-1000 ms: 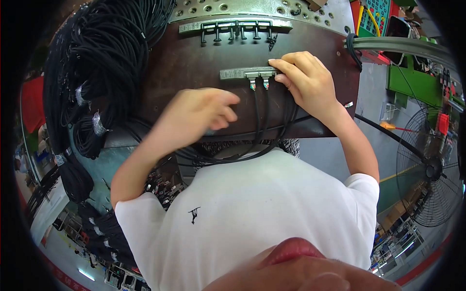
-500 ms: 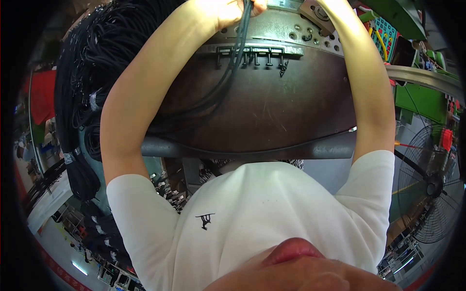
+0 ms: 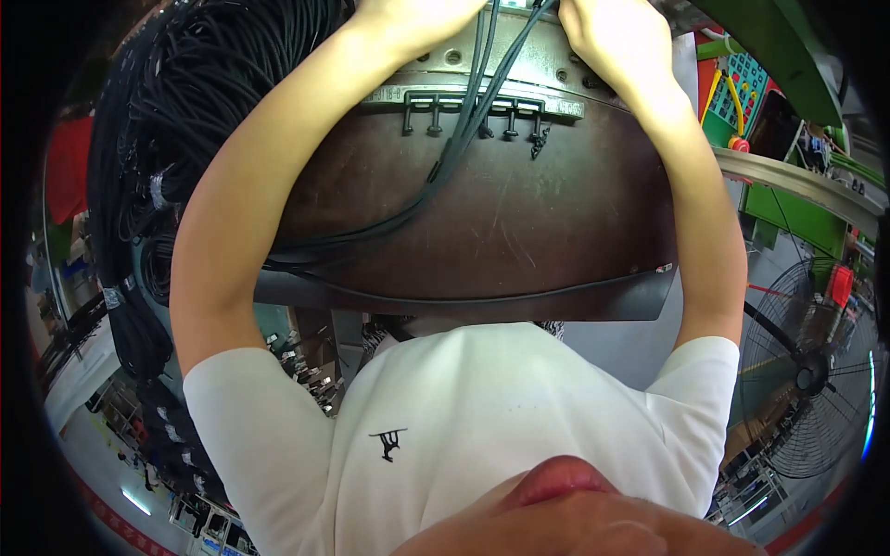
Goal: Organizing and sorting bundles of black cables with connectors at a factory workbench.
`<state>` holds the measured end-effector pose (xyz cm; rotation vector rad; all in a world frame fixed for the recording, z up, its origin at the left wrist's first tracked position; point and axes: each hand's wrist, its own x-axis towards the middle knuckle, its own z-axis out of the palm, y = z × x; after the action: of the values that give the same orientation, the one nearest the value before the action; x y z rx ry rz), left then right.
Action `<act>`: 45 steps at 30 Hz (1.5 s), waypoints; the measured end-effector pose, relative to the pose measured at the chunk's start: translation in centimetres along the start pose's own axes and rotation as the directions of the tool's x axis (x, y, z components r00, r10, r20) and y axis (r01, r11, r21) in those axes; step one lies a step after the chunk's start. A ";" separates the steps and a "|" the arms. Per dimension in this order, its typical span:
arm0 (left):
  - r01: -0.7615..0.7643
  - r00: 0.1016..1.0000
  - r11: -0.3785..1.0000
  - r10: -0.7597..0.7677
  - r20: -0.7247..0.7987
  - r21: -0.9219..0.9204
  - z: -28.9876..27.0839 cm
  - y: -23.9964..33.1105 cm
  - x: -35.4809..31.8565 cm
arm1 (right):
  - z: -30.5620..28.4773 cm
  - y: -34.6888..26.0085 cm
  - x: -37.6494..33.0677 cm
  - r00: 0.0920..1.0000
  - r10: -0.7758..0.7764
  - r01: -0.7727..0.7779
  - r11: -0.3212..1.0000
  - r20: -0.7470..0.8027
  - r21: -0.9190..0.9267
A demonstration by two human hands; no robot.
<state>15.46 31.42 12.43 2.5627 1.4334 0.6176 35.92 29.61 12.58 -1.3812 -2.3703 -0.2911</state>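
Note:
Several black cables (image 3: 438,178) sweep in from the left across the brown board and rise to the top edge, where they fan into two strands. At one strand is my left hand (image 3: 422,17), closed on the cables, its fingertips cut off by the picture's edge. My right hand (image 3: 619,32) is curled closed beside the other strand, gripping it near the top edge, with its fingertips partly out of view. The cables pass over a metal bar (image 3: 564,109) bearing a black moulded strip (image 3: 510,119) with short T-shaped prongs.
A brown board (image 3: 547,213) lies before me, with a single cable (image 3: 464,300) along its near edge. A large heap of black cables (image 3: 213,102) is at left. A control panel (image 3: 746,79) with coloured buttons stands at right, above a fan (image 3: 811,371).
My right hand has come inward and down to the cables. The cables have spread into two strands at the top and shifted right. The board appears slightly lower in view.

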 end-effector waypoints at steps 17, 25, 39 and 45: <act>0.055 0.981 0.997 -0.063 -0.183 -0.050 1.0 -1.6 -0.3 | 2.6 2.3 0.1 0.998 0.042 -0.043 0.998 0.037 0.035; 0.105 0.979 0.994 -0.102 -0.176 0.009 1.4 -1.1 -0.1 | 3.0 3.1 -0.6 0.968 -0.019 0.036 0.997 -0.251 0.063; -0.098 0.983 0.991 0.083 -0.162 -0.090 0.8 -2.6 0.4 | 2.3 3.4 -0.8 0.957 0.271 -0.284 0.947 0.102 0.150; 0.062 0.954 0.972 -0.125 -0.274 -0.228 1.1 -2.2 -0.5 | 3.1 3.8 -0.7 0.935 0.331 -0.353 0.907 0.127 0.229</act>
<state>13.93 32.26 10.59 2.2927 1.4646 1.1026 38.86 32.08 9.45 -1.6734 -2.0856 0.1618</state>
